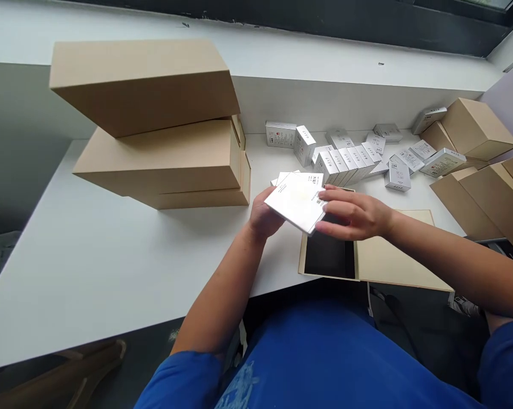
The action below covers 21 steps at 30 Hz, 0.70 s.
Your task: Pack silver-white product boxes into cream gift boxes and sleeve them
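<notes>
My left hand (pixel 266 216) grips a flat white box (pixel 296 200) with dark printing by its left side, above the table. My right hand (pixel 352 215) has its fingers on the right edge of the same box; its thumb is hidden. Another white printed piece lies just behind the box, mostly covered by it. Below my hands stands an opened beige gift box (pixel 302 258) with a black inside, its lid (pixel 399 258) folded out to the right.
Large brown boxes (pixel 154 153) are stacked at the left, the top one tilted. Several small silver-white cartons (pixel 347 162) stand and lie at the back. More brown boxes (pixel 478 130) lean at the far right. The table's front edge (pixel 124 334) runs before my body.
</notes>
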Motion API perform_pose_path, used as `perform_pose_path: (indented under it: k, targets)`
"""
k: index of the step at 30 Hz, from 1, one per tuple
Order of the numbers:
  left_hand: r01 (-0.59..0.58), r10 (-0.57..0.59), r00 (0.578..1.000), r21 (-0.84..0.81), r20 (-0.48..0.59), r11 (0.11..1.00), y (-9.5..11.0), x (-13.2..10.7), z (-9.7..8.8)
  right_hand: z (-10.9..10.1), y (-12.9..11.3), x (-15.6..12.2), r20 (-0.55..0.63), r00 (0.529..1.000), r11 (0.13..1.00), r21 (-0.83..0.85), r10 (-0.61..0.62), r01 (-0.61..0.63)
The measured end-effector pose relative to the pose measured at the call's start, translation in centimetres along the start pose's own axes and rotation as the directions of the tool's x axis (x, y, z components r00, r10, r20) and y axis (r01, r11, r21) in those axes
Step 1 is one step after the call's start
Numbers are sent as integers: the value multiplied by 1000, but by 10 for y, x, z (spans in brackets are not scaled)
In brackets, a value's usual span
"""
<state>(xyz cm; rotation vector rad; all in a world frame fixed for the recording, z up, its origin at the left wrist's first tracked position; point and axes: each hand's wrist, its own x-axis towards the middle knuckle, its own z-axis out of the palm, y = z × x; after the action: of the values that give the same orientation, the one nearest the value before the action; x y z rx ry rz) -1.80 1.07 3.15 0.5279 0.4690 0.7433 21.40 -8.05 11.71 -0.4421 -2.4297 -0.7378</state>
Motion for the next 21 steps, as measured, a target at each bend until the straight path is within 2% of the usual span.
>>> perform_pose_path:
  k: [2,4,9,11,13,15,19,21]
  targets:
    - [-38,38,999,62,9,997,-4,2,-3,0,8,-14,156,984,996,-15,92,-91]
    - [-63,58,997,107,45,992,-6,1,-4,0,13,-26,296,935,979,6,194,-205]
    - [-12,-15,985,154,174,988,-2,-4,4,3,15,-36,383,859,907,107,341,-408]
    - [-20,-14,983,185,181,982,0,-5,6,4,12,-35,437,815,877,109,381,-469]
    - [-52,11,983,220,181,974,0,-5,5,6,11,-36,457,796,865,104,396,-490]
    - [-73,24,981,254,190,964,0,-6,4,9,11,-39,427,820,880,104,381,-464]
    - [-46,-25,975,309,222,950,4,-7,3,12,16,-46,303,908,932,127,290,-340]
    - [-21,-48,978,323,204,946,6,-6,2,12,18,-46,292,922,936,165,256,-312]
